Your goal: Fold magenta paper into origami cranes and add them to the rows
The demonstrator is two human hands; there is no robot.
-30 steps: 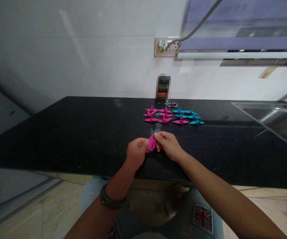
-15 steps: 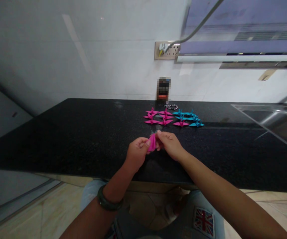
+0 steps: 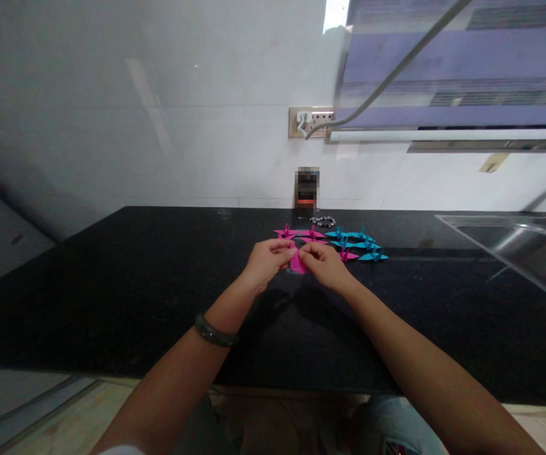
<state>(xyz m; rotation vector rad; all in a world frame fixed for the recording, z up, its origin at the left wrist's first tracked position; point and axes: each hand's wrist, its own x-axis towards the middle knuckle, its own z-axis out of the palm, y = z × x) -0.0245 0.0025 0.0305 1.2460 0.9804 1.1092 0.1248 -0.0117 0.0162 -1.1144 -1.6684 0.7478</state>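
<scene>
Both my hands pinch a small folded piece of pink paper (image 3: 297,261) above the black countertop (image 3: 112,272). My left hand (image 3: 267,260) grips its left side with closed fingers. My right hand (image 3: 323,262) grips its right side the same way. Just beyond my hands lie several pink paper cranes (image 3: 304,234) and, to their right, several blue paper cranes (image 3: 361,242). My hands partly hide the nearest pink ones.
A small dark box (image 3: 307,188) stands against the white wall, with a beaded bracelet (image 3: 323,220) beside it. A wall socket (image 3: 311,120) holds a plug and grey cable. A steel sink (image 3: 514,243) sits at the right. Floor shows below the counter's front edge.
Both hands have moved away from me across the counter with the pink paper, up to the row of cranes. The view has tilted upward.
</scene>
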